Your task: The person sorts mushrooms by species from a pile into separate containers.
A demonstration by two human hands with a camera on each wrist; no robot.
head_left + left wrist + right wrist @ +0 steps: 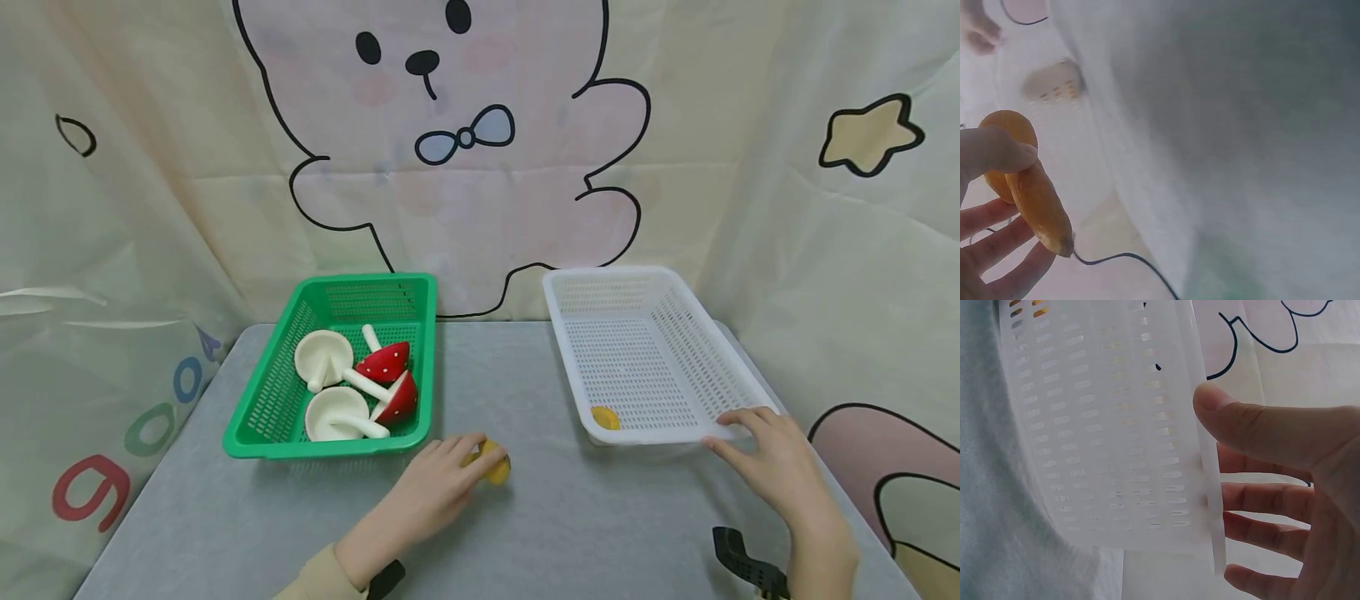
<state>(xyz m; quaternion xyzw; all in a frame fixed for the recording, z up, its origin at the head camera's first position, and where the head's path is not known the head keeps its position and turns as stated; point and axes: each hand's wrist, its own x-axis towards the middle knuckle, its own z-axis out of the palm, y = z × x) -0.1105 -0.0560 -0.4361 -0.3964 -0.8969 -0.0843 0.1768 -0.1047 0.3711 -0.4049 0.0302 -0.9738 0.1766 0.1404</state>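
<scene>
My left hand (442, 471) pinches a toy banana (1041, 206) between thumb and fingers, above the grey table just right of the green basket (322, 450). The banana has a dark tip; a second rounded yellow part shows behind the thumb, and I cannot tell whether the two are joined. My right hand (772, 454) holds the rim of the white basket (637, 437) at its near right corner, thumb outside and fingers over the edge. Inside that basket, at the near left corner, lies a yellow piece (606, 417), partly hidden by the wall.
In the green basket lie several toy mushrooms, some with pale undersides (324, 354) up and some with red spotted caps (384, 362). Both baskets stand toward the back of the grey table (570, 533). A printed curtain (480, 225) hangs behind and at both sides.
</scene>
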